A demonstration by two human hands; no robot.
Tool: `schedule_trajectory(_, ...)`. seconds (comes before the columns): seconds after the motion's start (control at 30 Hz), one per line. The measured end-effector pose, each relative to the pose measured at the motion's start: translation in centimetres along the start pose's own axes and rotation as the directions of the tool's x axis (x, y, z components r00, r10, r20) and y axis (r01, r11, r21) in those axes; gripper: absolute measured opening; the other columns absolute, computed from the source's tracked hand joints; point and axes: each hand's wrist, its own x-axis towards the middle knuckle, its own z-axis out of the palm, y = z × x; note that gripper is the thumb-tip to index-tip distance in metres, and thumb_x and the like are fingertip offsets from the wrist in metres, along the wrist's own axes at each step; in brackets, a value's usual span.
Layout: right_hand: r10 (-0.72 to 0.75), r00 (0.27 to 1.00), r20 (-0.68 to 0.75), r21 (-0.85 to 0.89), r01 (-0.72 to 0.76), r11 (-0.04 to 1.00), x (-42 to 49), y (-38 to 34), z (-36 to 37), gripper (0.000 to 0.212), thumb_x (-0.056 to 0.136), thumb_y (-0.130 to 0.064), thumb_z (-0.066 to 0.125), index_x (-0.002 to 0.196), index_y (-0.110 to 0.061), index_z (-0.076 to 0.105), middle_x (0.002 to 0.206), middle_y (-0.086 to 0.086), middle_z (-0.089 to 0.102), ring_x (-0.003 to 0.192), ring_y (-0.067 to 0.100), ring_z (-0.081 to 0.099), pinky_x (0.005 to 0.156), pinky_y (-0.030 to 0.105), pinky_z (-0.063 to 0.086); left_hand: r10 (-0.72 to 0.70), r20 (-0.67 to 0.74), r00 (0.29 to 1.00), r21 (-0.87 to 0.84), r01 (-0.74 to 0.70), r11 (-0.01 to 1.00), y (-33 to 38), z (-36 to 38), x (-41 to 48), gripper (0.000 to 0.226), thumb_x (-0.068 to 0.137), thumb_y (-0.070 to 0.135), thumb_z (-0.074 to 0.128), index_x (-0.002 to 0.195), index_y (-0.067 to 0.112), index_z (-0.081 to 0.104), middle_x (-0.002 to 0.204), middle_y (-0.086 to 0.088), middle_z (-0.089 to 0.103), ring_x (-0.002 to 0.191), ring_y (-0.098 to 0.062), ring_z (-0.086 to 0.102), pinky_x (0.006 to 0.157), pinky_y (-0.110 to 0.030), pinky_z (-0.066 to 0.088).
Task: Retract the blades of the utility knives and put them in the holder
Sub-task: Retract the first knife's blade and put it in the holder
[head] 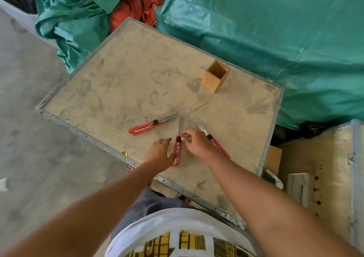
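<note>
Three red knives on the table [122,75], all w/ blades out. Mid knife [177,148] lies near the 6 o'clock edge, blade pointing to 12. L knife [146,126] sits at approx 10 o'clock from it, blade aimed to 2. R knife [213,140] is just beside it at 3 o'clock, blade aimed to 11; its handle is partly under the right wrist. Holder [215,76], wooden, square, open top, stands upright well apart at 1 o'clock, nothing seen inside.

Left hand [160,153] lies flat-ish, fingers loosely spread, edge of palm touching the mid knife's handle, pinning rather than gripping it. Right hand [194,143] has thumb and forefinger nearly closed at the black slider knob; can't tell if they actually pinch it or just touch.

Judged step: retracting the mid blade, 1st of three; none stowed yet.

Risks: all 3 tips converge close together, so a slip off the knob could run fingers onto bare steel. Right wrist over the R knife could nudge it, maybe off the edge. Weak pinning by the left means the handle skids instead of the blade sliding in.
</note>
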Motion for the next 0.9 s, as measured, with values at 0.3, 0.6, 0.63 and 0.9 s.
schedule_trajectory(0.3, 0.174, 0.982, -0.074, 0.145, -0.162, 0.976, 0.1, -0.8, 2.7, 0.018, 0.089, -0.016, 0.072, 0.106, -0.012, 0.074, 0.104, 0.008, 0.077, 0.099, 0.025, 0.071, 0.092, 0.041, 0.057, -0.091, -0.027, 0.996, -0.193, 0.084, 0.978, 1.2, 2.7, -1.7, 0.052, 0.088, 0.028, 0.063, 0.138, 0.029, 0.05, 0.128, -0.001, 0.052, 0.098, -0.02, 0.061, 0.082, -0.035, 0.056)
schedule_trajectory(0.6, 0.25, 0.968, -0.037, 0.402, -0.214, 0.89, -0.2, -0.5, 1.2, 0.011, 0.09, -0.015, 0.074, 0.098, -0.019, 0.068, 0.104, -0.003, 0.068, 0.097, 0.016, 0.068, 0.085, 0.037, 0.063, -0.025, -0.087, 0.996, -0.376, -0.01, 0.927, 0.8, 2.0, -2.2, 0.055, 0.087, 0.025, 0.072, 0.139, 0.021, 0.055, 0.123, -0.002, 0.058, 0.094, -0.015, 0.06, 0.085, -0.03, 0.054)
schedule_trajectory(0.63, 0.246, 0.969, -0.035, 0.442, -0.205, 0.873, -0.3, -0.4, 0.7, 0.012, 0.09, -0.014, 0.074, 0.097, -0.022, 0.067, 0.106, 0.0, 0.069, 0.099, 0.019, 0.07, 0.082, 0.041, 0.065, -0.019, -0.091, 0.996, -0.399, -0.019, 0.917, 1.0, 1.6, -2.3, 0.056, 0.086, 0.025, 0.073, 0.139, 0.022, 0.054, 0.121, 0.0, 0.059, 0.093, -0.015, 0.061, 0.085, -0.032, 0.056)
schedule_trajectory(0.9, 0.197, 0.977, -0.078, 0.654, -0.099, 0.75, -1.5, -2.0, -6.4, 0.016, 0.091, -0.009, 0.074, 0.107, -0.008, 0.072, 0.105, 0.012, 0.074, 0.091, 0.027, 0.078, 0.075, 0.041, 0.067, 0.092, 0.014, 0.996, -0.679, -0.058, 0.732, 3.3, -3.1, -3.5, 0.062, 0.087, 0.0, 0.069, 0.131, 0.039, 0.051, 0.108, 0.011, 0.069, 0.082, -0.024, 0.07, 0.081, -0.031, 0.061)
